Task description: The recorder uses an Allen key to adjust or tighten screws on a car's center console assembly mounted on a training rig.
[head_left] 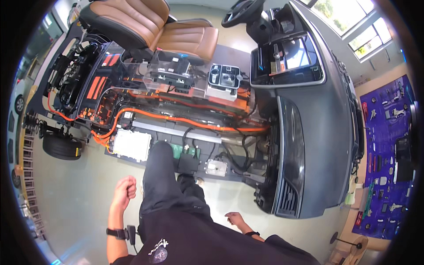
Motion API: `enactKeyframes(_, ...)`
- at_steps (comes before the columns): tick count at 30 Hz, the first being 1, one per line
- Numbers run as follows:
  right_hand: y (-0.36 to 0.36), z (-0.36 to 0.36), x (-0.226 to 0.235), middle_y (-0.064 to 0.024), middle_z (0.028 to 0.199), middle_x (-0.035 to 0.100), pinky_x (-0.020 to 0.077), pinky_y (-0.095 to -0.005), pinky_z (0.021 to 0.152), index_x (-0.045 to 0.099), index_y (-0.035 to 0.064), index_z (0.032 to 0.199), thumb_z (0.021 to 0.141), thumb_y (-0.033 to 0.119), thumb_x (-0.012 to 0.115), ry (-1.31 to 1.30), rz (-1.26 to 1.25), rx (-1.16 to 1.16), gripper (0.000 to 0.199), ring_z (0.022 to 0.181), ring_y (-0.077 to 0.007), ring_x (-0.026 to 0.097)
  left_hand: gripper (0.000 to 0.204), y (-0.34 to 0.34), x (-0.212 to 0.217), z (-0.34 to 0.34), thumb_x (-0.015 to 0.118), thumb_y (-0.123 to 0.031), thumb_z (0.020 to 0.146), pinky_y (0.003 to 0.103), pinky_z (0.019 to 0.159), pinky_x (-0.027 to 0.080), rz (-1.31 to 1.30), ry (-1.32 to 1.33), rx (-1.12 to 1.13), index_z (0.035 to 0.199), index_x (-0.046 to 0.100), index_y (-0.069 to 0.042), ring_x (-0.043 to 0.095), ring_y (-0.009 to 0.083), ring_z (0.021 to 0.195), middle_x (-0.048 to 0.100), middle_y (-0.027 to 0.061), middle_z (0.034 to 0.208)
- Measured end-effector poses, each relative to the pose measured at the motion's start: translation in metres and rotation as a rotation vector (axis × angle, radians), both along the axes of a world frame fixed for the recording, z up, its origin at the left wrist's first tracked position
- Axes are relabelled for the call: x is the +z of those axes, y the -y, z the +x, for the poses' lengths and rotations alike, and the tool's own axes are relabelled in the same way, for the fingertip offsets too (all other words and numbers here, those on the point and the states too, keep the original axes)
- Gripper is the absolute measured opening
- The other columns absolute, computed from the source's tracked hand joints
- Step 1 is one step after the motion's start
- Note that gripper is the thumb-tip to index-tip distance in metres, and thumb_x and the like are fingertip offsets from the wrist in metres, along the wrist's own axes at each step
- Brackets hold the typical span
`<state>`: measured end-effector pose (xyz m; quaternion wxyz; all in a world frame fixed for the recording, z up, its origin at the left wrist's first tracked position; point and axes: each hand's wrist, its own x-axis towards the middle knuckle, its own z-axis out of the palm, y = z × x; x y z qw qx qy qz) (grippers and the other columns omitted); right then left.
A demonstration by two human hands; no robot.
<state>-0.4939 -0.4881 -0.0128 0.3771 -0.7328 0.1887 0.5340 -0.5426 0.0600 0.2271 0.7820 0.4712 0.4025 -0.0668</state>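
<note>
Both hands hang free and hold nothing: the left hand point(126, 187) curled into a fist, the right hand point(234, 218) loosely half-closed. Nearest the raised knee lies the white box point(131, 145) on the cutaway car frame point(185, 132), beside orange cables point(176, 118); it looks rigid, heavy, bolted, best gripped by its edges.

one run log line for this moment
left hand: fisted, empty | right hand: empty, loosely curled | nearest: cutaway car chassis | leg stepping toward it

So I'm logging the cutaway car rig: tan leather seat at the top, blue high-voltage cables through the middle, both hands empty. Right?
Not quite: the cables are orange, not blue, as the head view shows. The tan seat is at the top, and the left hand and right hand hold nothing.
</note>
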Motion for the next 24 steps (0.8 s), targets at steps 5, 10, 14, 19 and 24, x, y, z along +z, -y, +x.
enactKeyframes(5, -0.007, -0.026, 0.029, -0.0038, 0.066, 0.063, 0.0425, -0.0261, 0.044, 0.074, 0.0057, 0.1, 0.095, 0.022, 0.058, 0.131, 0.025, -0.252, 0.024, 0.05, -0.0102, 0.053, 0.012, 0.02, -0.065, 0.058, 0.047, -0.01, 0.095, 0.024, 0.044, 0.029, 0.118, 0.016, -0.154, 0.091, 0.058, -0.006, 0.034, 0.0068, 0.05, 0.039, -0.0052, 0.061)
enactKeyframes(10, -0.009, -0.063, 0.058, -0.001, 0.068, 0.06, 0.0419, -0.0231, 0.049, 0.071, 0.003, 0.104, 0.099, 0.018, 0.054, 0.424, 0.131, -0.576, 0.023, 0.054, -0.0072, 0.052, 0.018, 0.123, -0.141, 0.105, 0.053, -0.011, 0.089, 0.041, 0.068, 0.053, 0.929, 0.561, -0.894, 0.09, 0.065, 0.002, 0.067, 0.0324, 0.075, 0.068, 0.0174, 0.078)
enactKeyframes(14, 0.0, -0.223, 0.043, 0.0028, 0.057, 0.05, 0.0343, -0.0227, 0.046, 0.07, 0.0015, 0.099, 0.1, 0.018, 0.053, 0.698, 0.027, -0.859, 0.024, 0.05, -0.0058, 0.044, 0.016, 0.236, -0.2, 0.066, 0.057, -0.017, 0.083, 0.039, 0.065, 0.05, 0.164, 0.78, -1.545, 0.082, 0.063, -0.003, 0.061, 0.0304, 0.073, 0.063, 0.0117, 0.079)
enactKeyframes(19, -0.004, -0.555, -0.024, -0.0134, 0.067, 0.066, 0.0493, -0.0455, 0.065, 0.067, 0.0047, 0.076, 0.087, 0.025, 0.058, 0.915, -0.362, 0.251, 0.025, 0.07, -0.0284, 0.067, 0.022, 0.348, -0.226, 0.002, 0.046, -0.015, 0.093, 0.029, 0.044, 0.035, -0.201, 0.261, -1.417, 0.079, 0.06, -0.006, 0.045, 0.0098, 0.05, 0.05, -0.0005, 0.061)
enactKeyframes(24, 0.083, -0.706, -0.098, -0.0122, 0.064, 0.064, 0.0482, -0.0435, 0.061, 0.066, 0.0056, 0.073, 0.087, 0.025, 0.058, 0.097, -0.414, -0.338, 0.025, 0.067, -0.0269, 0.066, 0.02, 0.419, -0.278, -0.046, 0.048, -0.014, 0.093, 0.031, 0.042, 0.039, -0.195, 0.293, -1.327, 0.078, 0.057, -0.006, 0.048, 0.0111, 0.049, 0.049, -0.0001, 0.058)
